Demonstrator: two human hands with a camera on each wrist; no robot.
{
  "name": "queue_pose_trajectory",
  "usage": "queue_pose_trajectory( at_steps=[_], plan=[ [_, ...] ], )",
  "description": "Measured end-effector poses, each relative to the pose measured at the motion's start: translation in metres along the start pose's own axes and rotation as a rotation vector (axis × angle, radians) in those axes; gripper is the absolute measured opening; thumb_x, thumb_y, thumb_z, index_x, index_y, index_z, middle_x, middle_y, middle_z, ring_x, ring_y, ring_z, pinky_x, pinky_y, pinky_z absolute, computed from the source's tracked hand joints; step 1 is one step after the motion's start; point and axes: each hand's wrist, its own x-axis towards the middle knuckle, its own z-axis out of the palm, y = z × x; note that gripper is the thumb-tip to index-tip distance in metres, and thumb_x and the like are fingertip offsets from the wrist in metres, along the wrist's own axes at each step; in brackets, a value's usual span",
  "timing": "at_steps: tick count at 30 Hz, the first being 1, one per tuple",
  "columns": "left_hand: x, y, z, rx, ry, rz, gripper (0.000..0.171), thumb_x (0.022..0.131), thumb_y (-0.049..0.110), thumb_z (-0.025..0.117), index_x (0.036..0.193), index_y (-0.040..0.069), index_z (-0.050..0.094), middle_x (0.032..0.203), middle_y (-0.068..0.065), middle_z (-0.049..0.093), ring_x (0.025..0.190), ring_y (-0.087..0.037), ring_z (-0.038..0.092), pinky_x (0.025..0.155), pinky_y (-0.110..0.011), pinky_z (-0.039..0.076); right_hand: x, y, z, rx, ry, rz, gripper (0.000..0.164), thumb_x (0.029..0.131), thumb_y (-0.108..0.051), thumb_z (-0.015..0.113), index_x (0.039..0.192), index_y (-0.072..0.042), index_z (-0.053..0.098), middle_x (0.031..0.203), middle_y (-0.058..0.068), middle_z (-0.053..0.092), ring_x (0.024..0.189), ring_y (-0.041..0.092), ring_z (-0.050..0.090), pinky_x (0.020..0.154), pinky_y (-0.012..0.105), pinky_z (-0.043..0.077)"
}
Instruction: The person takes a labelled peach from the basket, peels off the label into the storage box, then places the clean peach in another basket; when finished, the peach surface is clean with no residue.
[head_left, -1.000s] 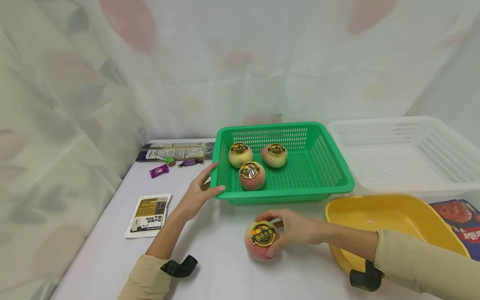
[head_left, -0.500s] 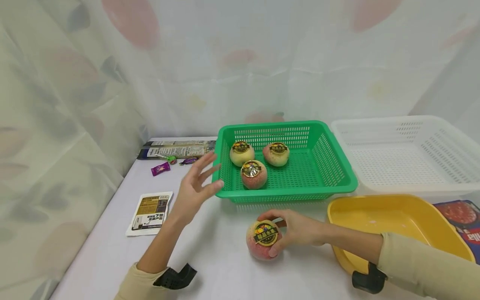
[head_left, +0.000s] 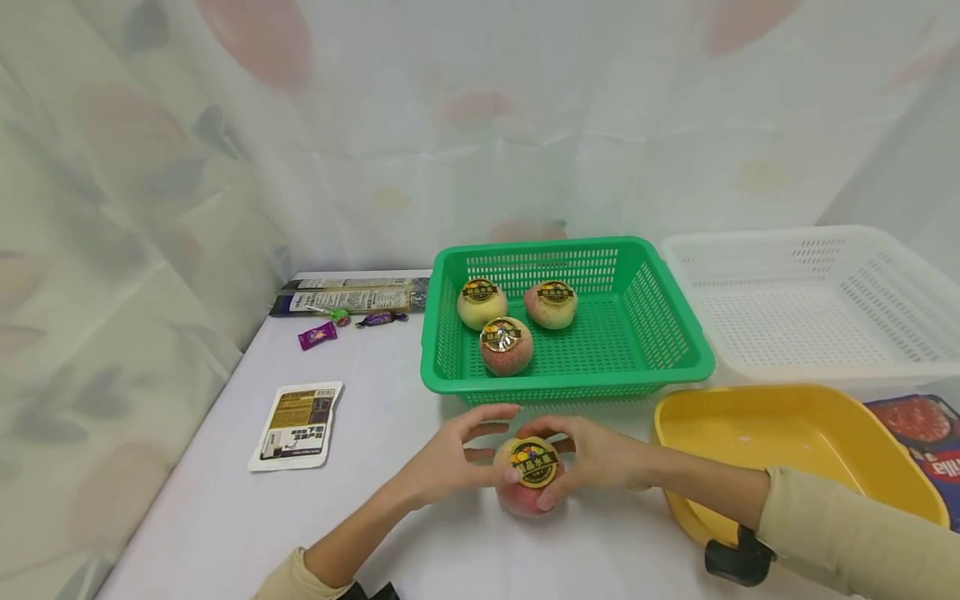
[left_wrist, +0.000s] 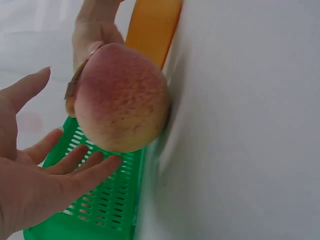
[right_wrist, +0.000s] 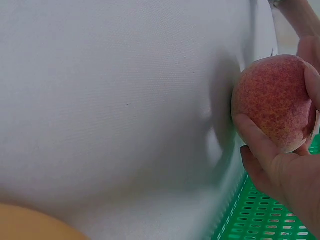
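Note:
A pink and yellow peach with a round black and gold fruit label sits on the white table, in front of the green basket. My right hand grips it from the right, thumb at the front and fingers round the far side. From the left, my left hand is held close around the peach with its fingers spread; in the left wrist view, a gap shows between the left thumb and the fruit. Three more labelled peaches, one of them a redder peach, lie in the left part of the green basket.
A white basket stands right of the green one. In front of it is a yellow basin, beside a blue package. On the left lie a white pouch, a purple candy and long dark packages.
My left hand has let go of the green basket's left rim and come down and right to beside the peach. The right hand keeps its grip, and the peach stays in place.

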Motion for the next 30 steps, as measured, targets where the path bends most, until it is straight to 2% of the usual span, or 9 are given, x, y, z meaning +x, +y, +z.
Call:
queue_pose_trajectory(
  at_steps=[5,13,16,20,22,25,30],
  plan=[
    [0.0,-0.013,0.007,-0.004,-0.012,-0.05,0.073,0.077,0.014,0.081,0.14,0.012,0.045,0.139,-0.003,0.045,0.127,-0.028,0.042,0.089,-0.034,0.051,-0.001,0.0,0.001,-0.002,0.018,-0.002,0.069,0.071,-0.017,0.086,0.13,-0.007,0.052,0.127,0.002,0.053,0.119,0.027,0.045,0.102,0.045,0.037],
    [0.0,-0.022,0.015,0.054,0.037,-0.019,0.08,0.073,0.008,0.083,0.142,0.005,0.042,0.138,-0.009,0.046,0.122,-0.032,0.047,0.085,-0.03,0.053,-0.003,-0.001,0.0,0.001,0.036,0.043,0.07,0.073,-0.02,0.085,0.133,-0.008,0.051,0.131,0.004,0.051,0.122,0.031,0.046,0.101,0.045,0.041],
    [0.0,-0.022,0.016,0.039,0.035,-0.021,0.078,0.073,0.006,0.083,0.14,0.005,0.044,0.137,-0.009,0.046,0.121,-0.031,0.048,0.085,-0.03,0.053,-0.006,-0.003,-0.004,-0.035,0.096,0.096,0.064,0.076,-0.028,0.082,0.131,-0.009,0.054,0.129,0.006,0.053,0.118,0.031,0.05,0.095,0.043,0.046],
    [0.0,-0.021,0.015,0.007,0.018,-0.029,0.072,0.074,0.003,0.082,0.138,0.003,0.047,0.134,-0.009,0.048,0.119,-0.029,0.049,0.085,-0.032,0.053,-0.009,-0.01,-0.012,-0.027,0.235,0.202,0.049,0.081,-0.032,0.077,0.121,-0.007,0.061,0.11,0.007,0.06,0.099,0.027,0.058,0.077,0.038,0.055],
    [0.0,-0.021,0.015,0.003,0.015,-0.037,0.07,0.074,0.003,0.082,0.136,0.003,0.048,0.132,-0.009,0.05,0.118,-0.028,0.05,0.085,-0.032,0.053,-0.01,-0.014,-0.016,0.003,0.273,0.257,0.041,0.083,-0.03,0.076,0.113,-0.005,0.064,0.098,0.007,0.063,0.086,0.024,0.06,0.066,0.035,0.056],
    [0.0,-0.021,0.015,0.0,0.016,-0.044,0.069,0.074,0.002,0.081,0.135,0.003,0.049,0.13,-0.009,0.051,0.117,-0.027,0.051,0.085,-0.032,0.053,-0.01,-0.02,-0.019,0.013,0.256,0.322,0.031,0.084,-0.027,0.074,0.103,-0.005,0.067,0.082,0.008,0.065,0.071,0.021,0.06,0.059,0.032,0.054],
    [-0.001,-0.019,0.017,-0.002,0.02,-0.042,0.068,0.074,0.0,0.081,0.135,0.004,0.05,0.13,-0.009,0.05,0.117,-0.027,0.051,0.084,-0.032,0.053,-0.007,-0.028,-0.013,-0.093,0.211,0.404,0.027,0.08,-0.032,0.078,0.092,-0.01,0.067,0.073,0.005,0.064,0.061,0.018,0.061,0.053,0.028,0.051]
  ],
)
